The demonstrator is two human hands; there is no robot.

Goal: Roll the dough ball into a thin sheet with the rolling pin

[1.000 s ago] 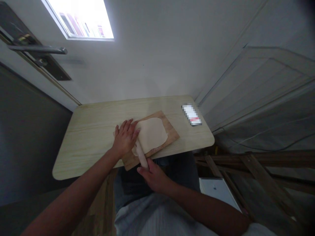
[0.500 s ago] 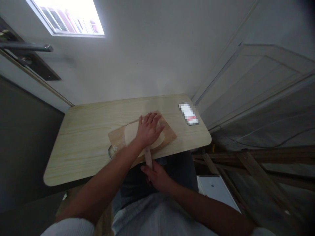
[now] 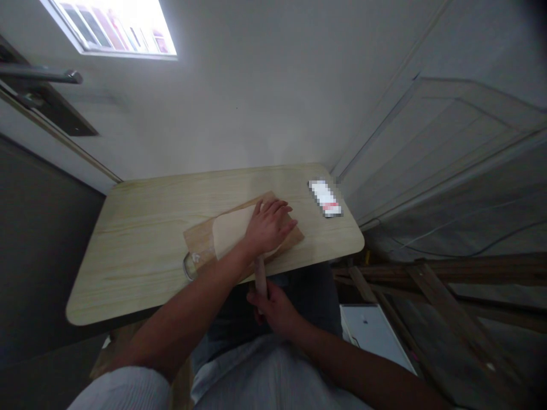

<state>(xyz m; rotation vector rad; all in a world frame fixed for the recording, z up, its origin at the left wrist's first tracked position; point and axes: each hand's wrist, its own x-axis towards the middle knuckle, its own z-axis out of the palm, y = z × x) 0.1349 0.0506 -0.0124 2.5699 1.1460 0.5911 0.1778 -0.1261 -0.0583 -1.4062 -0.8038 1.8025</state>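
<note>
A flat, pale sheet that looks like dough (image 3: 231,230) lies on a wooden board (image 3: 199,233) with a metal loop handle (image 3: 186,267) at its left corner. My left hand (image 3: 268,228) rests over the right part of the sheet, fingers stretched out and slightly apart, holding nothing. Below it, at the front edge of the table, my right hand (image 3: 273,307) is closed around a flat, pale, wood-coloured strip (image 3: 260,278). The strip's upper end reaches toward the board and goes out of sight under my left wrist.
The board lies on a light wood-grain table (image 3: 141,239) set against a white door. A phone (image 3: 325,198) lies near the table's right end. A metal door handle (image 3: 43,74) juts out at upper left. Wooden slats (image 3: 444,307) and a white panel (image 3: 376,330) are low on the right.
My left hand has slid a little to the right across the sheet. My right hand keeps its hold on the strip. The whole view has shifted slightly.
</note>
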